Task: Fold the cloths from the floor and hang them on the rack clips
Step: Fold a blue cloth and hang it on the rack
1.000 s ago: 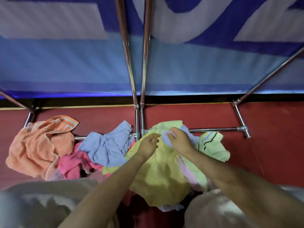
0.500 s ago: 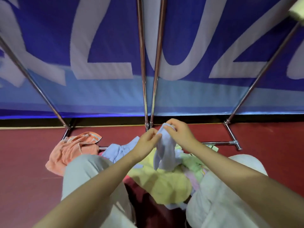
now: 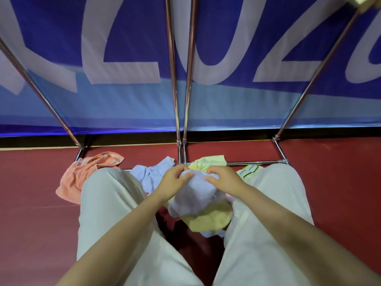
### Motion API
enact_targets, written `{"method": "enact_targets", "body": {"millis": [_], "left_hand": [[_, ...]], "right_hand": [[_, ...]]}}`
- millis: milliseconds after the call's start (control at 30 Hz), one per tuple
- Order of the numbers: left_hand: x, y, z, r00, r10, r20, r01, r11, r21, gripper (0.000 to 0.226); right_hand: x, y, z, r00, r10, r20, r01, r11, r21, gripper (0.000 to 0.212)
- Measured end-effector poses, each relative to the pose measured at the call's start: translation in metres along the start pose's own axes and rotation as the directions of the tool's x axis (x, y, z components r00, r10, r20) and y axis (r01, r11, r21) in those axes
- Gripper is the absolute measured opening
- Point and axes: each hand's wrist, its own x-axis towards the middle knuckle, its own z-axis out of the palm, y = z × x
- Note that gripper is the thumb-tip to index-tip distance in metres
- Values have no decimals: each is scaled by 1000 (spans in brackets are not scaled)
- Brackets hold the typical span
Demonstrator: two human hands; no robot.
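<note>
Dark red floor (image 3: 35,234) underfoot, smooth, faintly scuffed. Behind it, along the far edge, a thin yellow line (image 3: 226,142) and a black strip (image 3: 226,134) at the foot of a large banner (image 3: 127,104). Deep blue across the upper banner, pale blue along the lower band, with huge whitish letters (image 3: 121,65) cut off by the top edge. Light grey trousers (image 3: 111,203) over both legs, knees spread apart.
</note>
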Motion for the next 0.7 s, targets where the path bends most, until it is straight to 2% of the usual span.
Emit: {"method": "enact_targets", "body": {"millis": [100, 233, 333, 433, 500, 567, 633, 700], "left_hand": [[2, 0, -11, 992, -78, -95, 71, 994, -79, 17], [0, -4, -20, 966, -189, -176, 161, 974, -159, 16], [-1, -8, -22, 963, -196, -185, 178, 978, -106, 13], [-1, -12, -29, 936, -192, -295, 183, 981, -58, 11], [-1, -13, -36, 900, -227, -372, 212, 974, -81, 10], [-1, -13, -40, 868, -292, -402, 255, 956, -143, 13], [-2, -13, -43, 858, -358, -367, 265, 923, -280, 16], [-4, -12, -47, 879, -394, -269, 255, 864, -434, 21]], "right_hand": [[-2, 3, -2, 999, 15, 35, -17, 998, 56, 36], [-2, 7, 2, 995, 3, 100, -3, 1000, -1, 38], [0, 6, 2, 999, 16, 39, -25, 972, 232, 28], [4, 5, -5, 1000, 10, -18, -2, 918, 396, 14], [4, 6, -8, 1000, -7, -10, 10, 926, 377, 16], [1, 10, -7, 999, -20, 38, 9, 961, 277, 34], [-2, 16, -6, 998, 10, 65, -22, 984, 177, 44], [-2, 22, -7, 997, 55, 50, -64, 976, 209, 39]]}}
